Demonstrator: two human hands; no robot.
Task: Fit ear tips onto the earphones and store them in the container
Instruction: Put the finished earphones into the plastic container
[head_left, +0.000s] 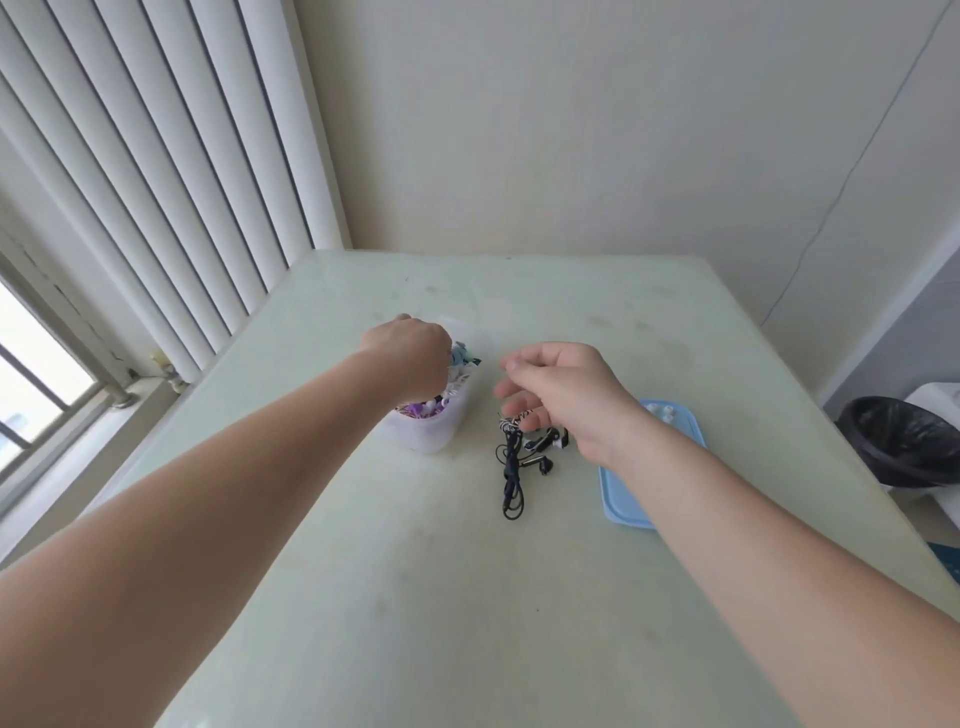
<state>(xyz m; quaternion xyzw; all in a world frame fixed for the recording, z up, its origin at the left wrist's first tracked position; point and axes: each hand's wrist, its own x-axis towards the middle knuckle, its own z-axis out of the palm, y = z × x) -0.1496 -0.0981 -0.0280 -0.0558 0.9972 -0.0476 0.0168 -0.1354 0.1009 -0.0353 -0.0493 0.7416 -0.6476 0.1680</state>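
Noted black earphones (511, 467) coiled on desk (415, 597), centre of frame; judged light, limp, tangle-prone, best pinched at bud. Found right hand (563, 395) slack-fingered, empty, just above; left hand (410, 358) sunk in container (431, 436), grip untellable.

The single view comes from a wide-angle camera on the person's head, facing forward and down along both forearms onto the pale table (467, 597), close enough that the left hand (410, 358) and right hand (566, 395) sit mid-frame, with the far wall (571, 130) filling the top
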